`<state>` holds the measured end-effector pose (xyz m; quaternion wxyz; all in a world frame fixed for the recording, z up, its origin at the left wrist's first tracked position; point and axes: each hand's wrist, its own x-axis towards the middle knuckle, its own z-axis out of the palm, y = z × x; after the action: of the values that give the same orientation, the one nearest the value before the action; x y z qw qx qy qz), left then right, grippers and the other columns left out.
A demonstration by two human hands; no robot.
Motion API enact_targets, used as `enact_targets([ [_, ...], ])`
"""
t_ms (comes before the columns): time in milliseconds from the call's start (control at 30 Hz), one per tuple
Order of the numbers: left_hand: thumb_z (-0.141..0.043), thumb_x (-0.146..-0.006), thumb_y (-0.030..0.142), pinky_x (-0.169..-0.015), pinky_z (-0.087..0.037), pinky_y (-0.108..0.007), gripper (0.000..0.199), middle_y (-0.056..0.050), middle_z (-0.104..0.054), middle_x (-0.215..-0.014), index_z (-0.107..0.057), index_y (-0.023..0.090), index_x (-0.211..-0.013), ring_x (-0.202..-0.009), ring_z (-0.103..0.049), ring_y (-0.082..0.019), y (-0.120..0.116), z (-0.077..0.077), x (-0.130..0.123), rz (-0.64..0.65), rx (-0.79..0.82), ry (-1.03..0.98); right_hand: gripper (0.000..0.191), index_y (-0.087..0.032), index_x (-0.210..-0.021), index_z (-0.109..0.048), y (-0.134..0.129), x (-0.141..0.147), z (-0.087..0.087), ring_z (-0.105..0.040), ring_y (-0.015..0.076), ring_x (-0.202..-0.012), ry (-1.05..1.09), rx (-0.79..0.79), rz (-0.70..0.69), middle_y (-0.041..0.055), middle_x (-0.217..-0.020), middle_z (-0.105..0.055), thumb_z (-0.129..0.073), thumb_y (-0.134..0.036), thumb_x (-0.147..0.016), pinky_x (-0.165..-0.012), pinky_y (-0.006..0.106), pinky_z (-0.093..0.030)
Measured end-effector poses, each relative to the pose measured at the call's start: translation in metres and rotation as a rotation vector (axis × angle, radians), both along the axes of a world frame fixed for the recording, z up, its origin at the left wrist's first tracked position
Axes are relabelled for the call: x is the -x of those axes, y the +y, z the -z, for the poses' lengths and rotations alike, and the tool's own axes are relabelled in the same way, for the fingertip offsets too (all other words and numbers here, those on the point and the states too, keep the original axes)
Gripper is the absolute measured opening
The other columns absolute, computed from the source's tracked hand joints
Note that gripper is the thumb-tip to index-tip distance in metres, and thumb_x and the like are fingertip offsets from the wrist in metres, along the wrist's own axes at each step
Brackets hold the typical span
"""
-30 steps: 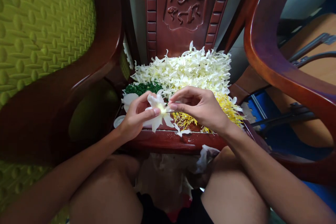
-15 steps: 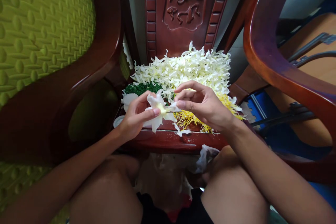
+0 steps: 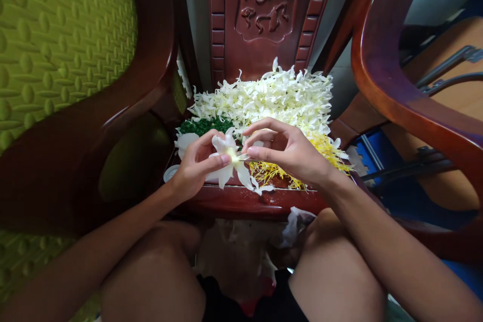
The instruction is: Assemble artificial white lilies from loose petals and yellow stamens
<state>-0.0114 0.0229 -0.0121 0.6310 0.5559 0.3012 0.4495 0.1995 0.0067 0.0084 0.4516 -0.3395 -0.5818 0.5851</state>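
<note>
My left hand (image 3: 194, 166) is closed in a pinch, thumb pressing on white flowers (image 3: 227, 150) bunched together with their petals spreading outward. A thin dark needle (image 3: 249, 161) sticks out of the flowers toward the right. My right hand (image 3: 290, 153) pinches a small white petal (image 3: 241, 157) between thumb and forefinger, beside the needle; its other fingers are curled loosely. One loose white blossom (image 3: 262, 189) lies just below, at the seat's front edge. Behind the hands spreads a thick heap of white blossoms (image 3: 271, 98).
Yellow thread-like strands (image 3: 279, 173) and a dark green pile (image 3: 206, 126) lie on the red-brown wooden chair seat (image 3: 245, 206). A small white lid-like disc (image 3: 171, 173) sits at its left. Curved wooden armrests (image 3: 377, 60) stand either side. Crumpled plastic (image 3: 296, 226) hangs below.
My right hand has shifted slightly left, closer to the flowers in my left hand. One petal of the held flowers now hangs lower. My left hand has stayed nearly still.
</note>
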Motion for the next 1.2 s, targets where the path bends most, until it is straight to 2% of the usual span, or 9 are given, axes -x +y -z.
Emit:
enact_targets([
  [167,-0.080,-0.072,0.033,-0.057,-0.033,-0.027,0.028,0.002,-0.050,-0.070,-0.057,0.019,-0.077,-0.061,-0.044,-0.012,0.0003,0.0004,0.0006,0.004,-0.018,0.010,0.024,-0.019,-0.102,-0.073,-0.0002,-0.0047,-0.0023,-0.070,0.0138,-0.081,-0.140,-0.076,-0.028,0.0033,-0.094,-0.075,-0.079,-0.033,-0.083,-0.071,0.026,-0.057],
  [400,-0.080,-0.075,0.031,-0.058,-0.034,-0.026,0.022,0.002,-0.052,-0.072,-0.062,0.020,-0.082,-0.064,-0.046,-0.012,-0.0001,0.0022,0.0008,0.048,-0.071,0.013,0.026,-0.019,-0.096,-0.074,0.0006,0.0012,0.0007,-0.071,0.0140,-0.075,-0.144,-0.055,-0.047,0.0017,-0.085,-0.076,-0.085,-0.029,-0.074,-0.069,0.026,-0.056],
  [500,-0.081,-0.074,0.031,-0.057,-0.034,-0.026,0.023,0.002,-0.052,-0.072,-0.062,0.020,-0.081,-0.064,-0.045,-0.012,0.0000,0.0019,0.0006,0.034,-0.079,0.018,0.027,-0.019,-0.095,-0.073,0.0003,0.0027,0.0002,-0.070,0.0130,-0.075,-0.094,-0.028,-0.044,0.0004,-0.083,-0.076,-0.086,-0.027,-0.073,-0.071,0.025,-0.055],
  [633,-0.082,-0.072,0.032,-0.056,-0.032,-0.026,0.027,0.002,-0.050,-0.071,-0.059,0.019,-0.079,-0.063,-0.044,-0.012,0.0003,0.0013,0.0003,0.002,-0.044,0.018,0.034,-0.023,-0.105,-0.067,-0.0008,0.0026,-0.0027,-0.068,0.0104,-0.073,-0.001,0.001,-0.015,-0.0036,-0.079,-0.072,-0.085,-0.022,-0.075,-0.068,0.023,-0.053],
  [900,-0.081,-0.071,0.029,-0.056,-0.033,-0.026,0.025,0.003,-0.051,-0.070,-0.059,0.019,-0.077,-0.062,-0.045,-0.011,-0.0007,0.0000,-0.0004,0.022,0.009,-0.042,0.042,-0.026,-0.116,-0.061,0.0016,-0.0013,0.0022,-0.067,0.0079,-0.074,0.097,0.024,-0.091,-0.0051,-0.082,-0.070,-0.081,-0.019,-0.080,-0.069,0.020,-0.053],
  [1033,-0.080,-0.071,0.025,-0.056,-0.033,-0.025,0.022,0.003,-0.052,-0.068,-0.060,0.019,-0.076,-0.061,-0.046,-0.011,-0.0009,-0.0013,-0.0010,0.037,0.044,-0.073,0.049,-0.026,-0.118,-0.061,0.0043,-0.0024,0.0054,-0.067,0.0087,-0.074,0.123,0.061,-0.053,-0.0039,-0.082,-0.071,-0.085,-0.018,-0.076,-0.067,0.019,-0.053],
  [1200,-0.080,-0.071,0.025,-0.055,-0.033,-0.025,0.021,0.003,-0.054,-0.068,-0.060,0.018,-0.076,-0.061,-0.047,-0.010,-0.0009,-0.0018,-0.0004,0.044,0.046,-0.104,0.055,-0.025,-0.112,-0.064,0.0066,-0.0036,0.0048,-0.068,0.0112,-0.069,0.144,0.135,0.084,-0.0044,-0.075,-0.069,-0.092,-0.018,-0.064,-0.068,0.024,-0.058],
])
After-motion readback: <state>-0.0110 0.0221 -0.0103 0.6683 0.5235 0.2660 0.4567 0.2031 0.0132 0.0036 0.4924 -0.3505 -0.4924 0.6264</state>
